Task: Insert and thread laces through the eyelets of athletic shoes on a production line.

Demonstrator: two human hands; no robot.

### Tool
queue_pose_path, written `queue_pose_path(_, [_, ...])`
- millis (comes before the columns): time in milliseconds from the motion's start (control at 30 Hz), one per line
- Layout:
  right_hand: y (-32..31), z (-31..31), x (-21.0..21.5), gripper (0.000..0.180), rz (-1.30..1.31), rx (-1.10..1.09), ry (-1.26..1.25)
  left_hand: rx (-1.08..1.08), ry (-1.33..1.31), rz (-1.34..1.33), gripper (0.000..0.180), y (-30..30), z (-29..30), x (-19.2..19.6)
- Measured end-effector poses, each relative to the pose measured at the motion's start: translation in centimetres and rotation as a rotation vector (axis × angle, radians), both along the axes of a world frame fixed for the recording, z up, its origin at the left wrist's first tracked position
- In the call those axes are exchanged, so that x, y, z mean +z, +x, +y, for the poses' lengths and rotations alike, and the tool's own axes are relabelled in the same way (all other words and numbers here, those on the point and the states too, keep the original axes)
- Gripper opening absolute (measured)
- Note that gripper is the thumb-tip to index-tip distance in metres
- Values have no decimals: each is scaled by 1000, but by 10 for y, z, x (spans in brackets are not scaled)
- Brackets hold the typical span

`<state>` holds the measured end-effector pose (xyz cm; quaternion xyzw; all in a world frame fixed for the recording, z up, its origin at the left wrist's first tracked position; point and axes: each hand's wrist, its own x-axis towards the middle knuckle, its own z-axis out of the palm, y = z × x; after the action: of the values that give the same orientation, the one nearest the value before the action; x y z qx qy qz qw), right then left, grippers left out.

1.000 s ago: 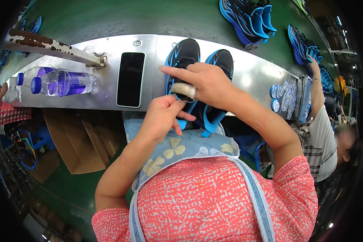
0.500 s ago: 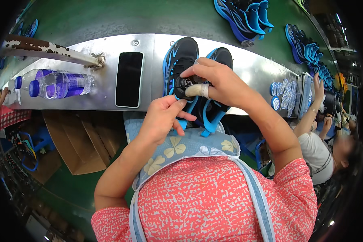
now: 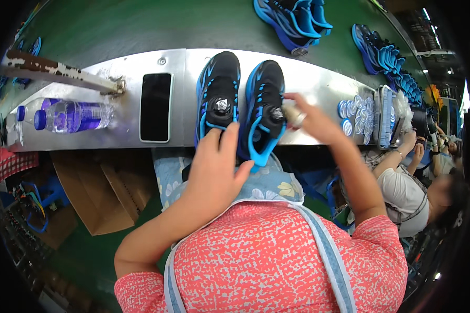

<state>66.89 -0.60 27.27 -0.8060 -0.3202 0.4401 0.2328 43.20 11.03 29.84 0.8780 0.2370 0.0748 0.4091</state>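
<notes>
A pair of black and blue sneakers lies side by side on the metal table edge, toes pointing away from me. My left hand [image 3: 212, 169] is closed over the heel end of the left sneaker [image 3: 222, 78], hiding its collar. On that sneaker's tongue sits a round, shiny dial [image 3: 221, 106]. The right sneaker [image 3: 266, 86] has a darker dial [image 3: 274, 115] and an uncovered opening. Just right of it is my right hand [image 3: 316, 122], blurred, thumb and forefinger apart, nothing visible between them. A pale cover wraps the thumb.
Several round blue-and-white discs [image 3: 357, 112] lie to the right, beside a blue tray [image 3: 385, 117]. Leftward are a phone [image 3: 155, 107], plastic bottles [image 3: 75, 116] and a rusty post [image 3: 68, 70]. More sneakers [image 3: 292, 23] stand on the green surface beyond. A person [image 3: 407, 195] sits at right.
My right hand has left the left sneaker's dial and moved right, past the right sneaker. My left hand has shifted onto the left sneaker's heel. The sneakers now stand farther apart.
</notes>
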Motion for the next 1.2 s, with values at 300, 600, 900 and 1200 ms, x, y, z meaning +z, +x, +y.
queue_pose_path(300, [118, 58, 39, 59, -675, 296, 294, 162, 366, 76, 40, 95, 139, -40])
queue_pose_path(600, [187, 106, -13, 53, -930, 567, 9, 276, 969, -215, 41, 145, 256, -51])
queue_pose_path(900, [-61, 41, 9, 59, -387, 636, 518, 310, -235, -7, 55, 53, 61, -68])
queue_pose_path(1200, [25, 11, 66, 52, -141, 372, 289, 43, 67, -291, 21, 13, 13, -11])
